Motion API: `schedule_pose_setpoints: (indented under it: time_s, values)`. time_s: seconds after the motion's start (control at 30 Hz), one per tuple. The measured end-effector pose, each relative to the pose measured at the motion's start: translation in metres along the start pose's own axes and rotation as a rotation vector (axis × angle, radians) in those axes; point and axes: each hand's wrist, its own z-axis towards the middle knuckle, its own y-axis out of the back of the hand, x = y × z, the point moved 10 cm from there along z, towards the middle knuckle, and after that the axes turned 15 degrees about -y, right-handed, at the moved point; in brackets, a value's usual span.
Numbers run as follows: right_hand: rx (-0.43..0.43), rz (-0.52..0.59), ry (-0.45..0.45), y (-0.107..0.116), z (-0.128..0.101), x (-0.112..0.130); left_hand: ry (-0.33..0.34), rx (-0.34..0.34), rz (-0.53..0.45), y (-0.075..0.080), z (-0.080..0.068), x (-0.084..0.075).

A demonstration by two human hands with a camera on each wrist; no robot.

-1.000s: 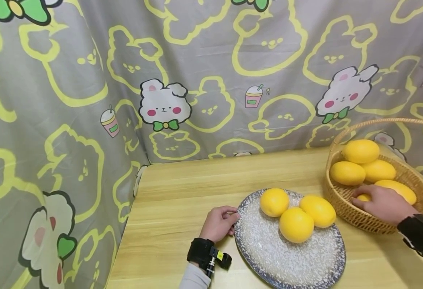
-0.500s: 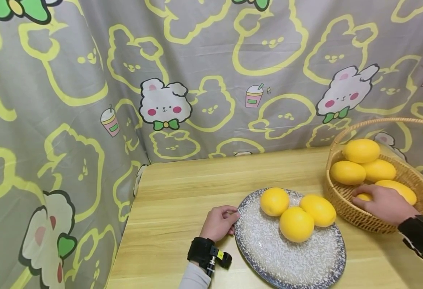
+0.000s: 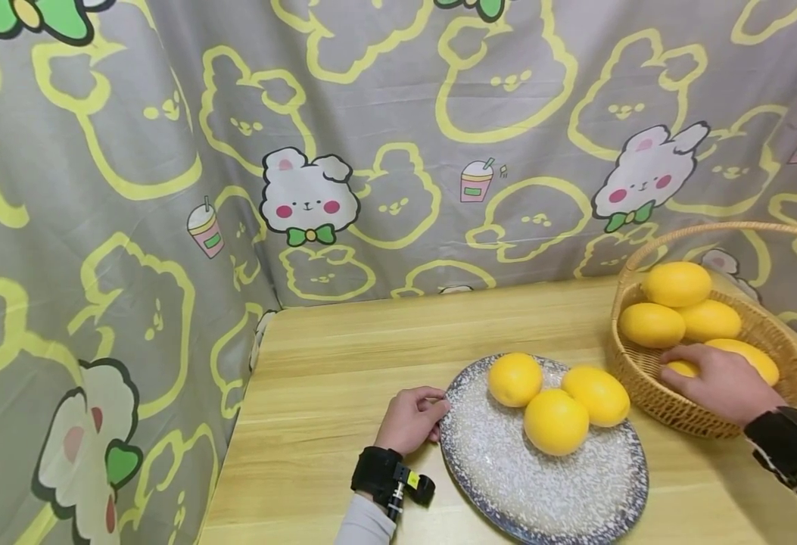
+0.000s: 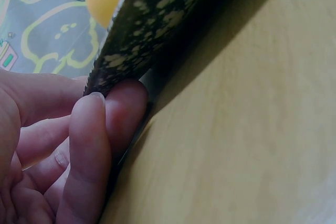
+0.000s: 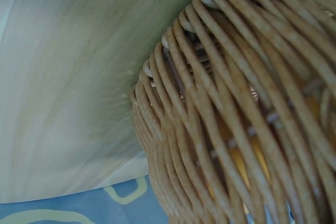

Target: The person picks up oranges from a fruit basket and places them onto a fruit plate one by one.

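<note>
Head view bright, even, sharp; wrist views close, blurry, plate [image 4: 157, 19] underside shadowed.

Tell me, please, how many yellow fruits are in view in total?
8 visible: three on the speckled plate, at and; five in the wicker basket, one under the right hand. More may be hidden.

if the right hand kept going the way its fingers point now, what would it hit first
The right hand reaches into the basket, fingers pointing left over a small lemon. Straight on it would likely meet the basket's near-left wall first, though depth is hard to judge.
</note>
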Motion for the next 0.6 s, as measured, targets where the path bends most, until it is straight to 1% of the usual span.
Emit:
schedule_pose_setpoints:
  time_s: [0.2,0.4,0.6]
  values:
    - [-0.06,0.017,0.012,0.004,-0.003,0.001,-0.004,-0.004,-0.006,0.0,0.0,-0.001]
    - [-0.086,0.033,0.015,0.008,-0.006,0.003,-0.001,-0.004,-0.007,0.0,0.0,-0.001]
    - [-0.132,0.04,0.005,0.012,-0.008,0.004,0.002,-0.006,-0.008,0.0,-0.001,-0.001]
